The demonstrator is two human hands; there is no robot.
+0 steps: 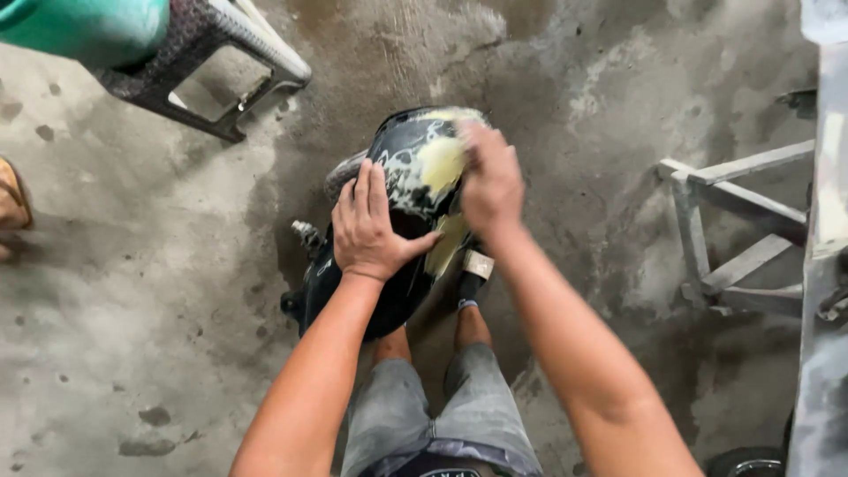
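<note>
Nearest the camera, the person's knees in grey shorts (pixel 442 415) bracket the lower end of a black rounded shell (pixel 402 221), apparently a hard plastic or metal cover, which stands on the wet concrete floor (pixel 159 291).

The left hand (pixel 369 225) lies flat and spread on the shell's near-left flank, thumb extended across it, steadying the shell rather than gripping.

The right hand (pixel 491 181) presses on the shell's upper right edge, fingers curled; whether it holds a cloth or sponge cannot be told.

Yellowish foam (pixel 439 162) coats the shell's top. The shell is judged stiff, moderately heavy, and slippery where lathered; hold it at the dry lower flank or rim.

Beyond the shell to the left stand a dark stool (pixel 212 66) and a green container (pixel 88 26). Right of the shell is a grey metal frame (pixel 742 230).
</note>
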